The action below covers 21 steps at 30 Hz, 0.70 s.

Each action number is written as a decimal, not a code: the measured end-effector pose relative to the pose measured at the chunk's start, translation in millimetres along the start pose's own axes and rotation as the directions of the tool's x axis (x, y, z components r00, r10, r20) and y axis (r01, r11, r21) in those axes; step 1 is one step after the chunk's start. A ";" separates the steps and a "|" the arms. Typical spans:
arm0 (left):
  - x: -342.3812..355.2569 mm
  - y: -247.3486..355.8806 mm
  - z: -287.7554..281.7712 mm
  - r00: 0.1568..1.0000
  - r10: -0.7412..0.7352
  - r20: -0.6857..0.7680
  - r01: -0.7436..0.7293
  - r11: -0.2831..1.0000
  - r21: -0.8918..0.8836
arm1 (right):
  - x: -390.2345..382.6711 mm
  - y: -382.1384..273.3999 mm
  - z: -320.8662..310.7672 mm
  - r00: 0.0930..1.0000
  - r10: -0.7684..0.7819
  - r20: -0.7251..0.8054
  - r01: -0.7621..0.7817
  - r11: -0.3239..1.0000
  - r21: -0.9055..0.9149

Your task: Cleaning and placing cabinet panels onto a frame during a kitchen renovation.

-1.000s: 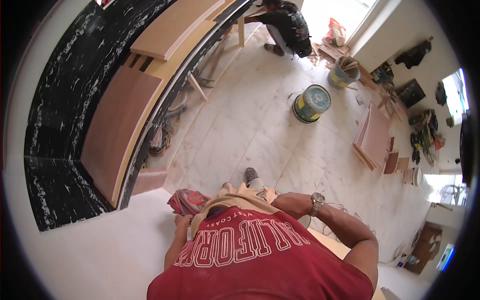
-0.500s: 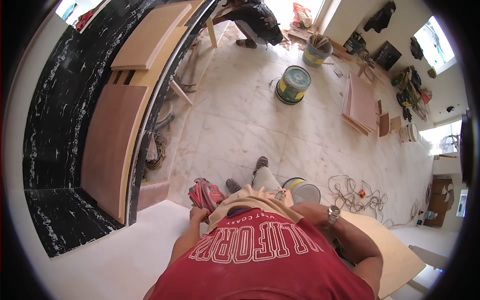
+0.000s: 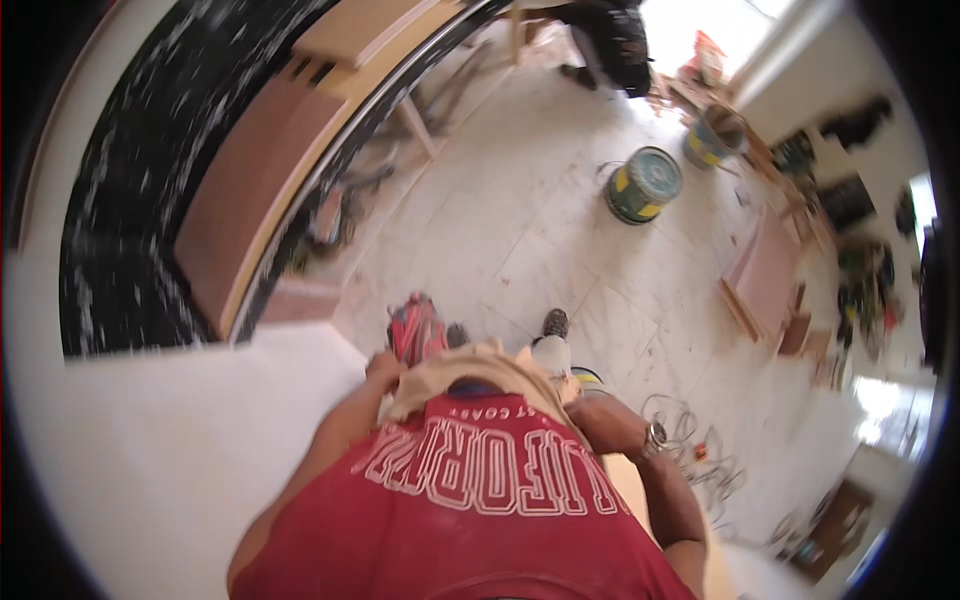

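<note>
We look down over a red sleeveless shirt point(image 3: 470, 540) with white lettering. Our left hand point(image 3: 384, 369) is curled beside a red-and-grey cloth bundle point(image 3: 418, 332), seeming to touch its near left edge; blur and the turned fingers mean we cannot tell whether they are clamped on it. The bundle lies just ahead of our waist, left of centre, next to a gathered beige cloth point(image 3: 485, 360). Our right hand point(image 3: 600, 420), below a metal watch point(image 3: 654, 438), is bent in against the right side of our waist; its fingers are hidden, so we cannot tell how far open they are. Ahead, a green-and-yellow bucket point(image 3: 645, 186) stands on pale tiles point(image 3: 530, 230).
</note>
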State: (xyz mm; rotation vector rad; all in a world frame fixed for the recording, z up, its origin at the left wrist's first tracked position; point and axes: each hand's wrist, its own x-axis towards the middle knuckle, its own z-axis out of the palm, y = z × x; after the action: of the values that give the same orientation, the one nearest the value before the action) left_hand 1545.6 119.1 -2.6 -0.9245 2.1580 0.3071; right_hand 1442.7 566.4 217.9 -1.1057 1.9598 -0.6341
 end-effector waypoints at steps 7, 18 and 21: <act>-34.8 72.1 24.3 0.998 -0.066 0.000 0.066 0.996 -0.056 | -15.8 84.0 -47.8 0.922 -0.308 -0.236 0.377 0.856 0.354; -91.6 141.4 47.5 0.991 0.033 -0.132 -0.030 0.999 0.030 | -20.3 156.2 -171.9 0.994 -0.047 0.101 0.046 0.999 0.007; -92.5 149.0 54.4 0.990 -0.032 -0.136 0.025 0.998 -0.056 | -32.0 138.7 -171.6 0.906 -0.294 0.303 0.246 0.951 0.187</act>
State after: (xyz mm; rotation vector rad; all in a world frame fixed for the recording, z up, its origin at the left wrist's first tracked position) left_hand 1513.0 298.8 16.6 -1.0329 2.2689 0.2964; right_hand 1245.9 670.6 227.3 -1.3118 1.4660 -0.6779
